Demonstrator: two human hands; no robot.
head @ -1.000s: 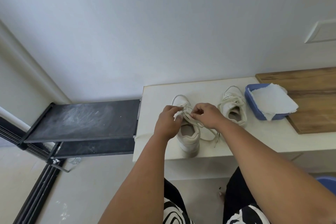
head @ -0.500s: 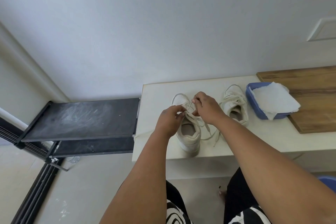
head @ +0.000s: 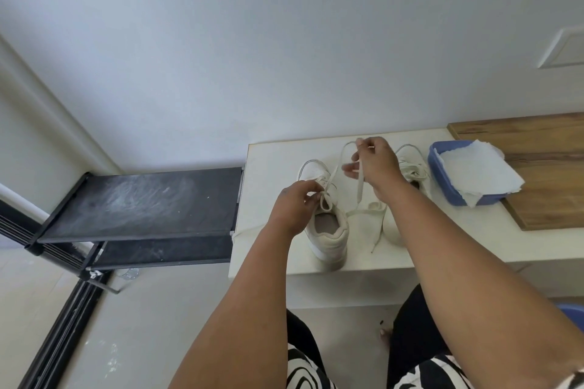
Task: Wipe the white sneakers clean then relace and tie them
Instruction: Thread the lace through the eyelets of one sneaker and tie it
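The left sneaker (head: 327,227) stands near the worktop's (head: 271,167) front edge, toe toward the wall, its heel close to the lip. The left hand (head: 292,205) pinches the lace (head: 354,186) at the sneaker's tongue, fingers curled tight on it. The right hand (head: 377,164) is raised above the gap between the shoes, thumb and fingers clamped on a loop of the same lace; a loose end trails down onto the worktop toward the front edge. The right sneaker (head: 410,174) stands just behind that wrist, partly hidden. A blue tub (head: 442,180) holding a white cloth (head: 480,170) sits beside it, overlapping a wooden board (head: 543,167) along the right end. Bare worktop lies toward the left edge, beyond which a black rack (head: 142,202) stands.
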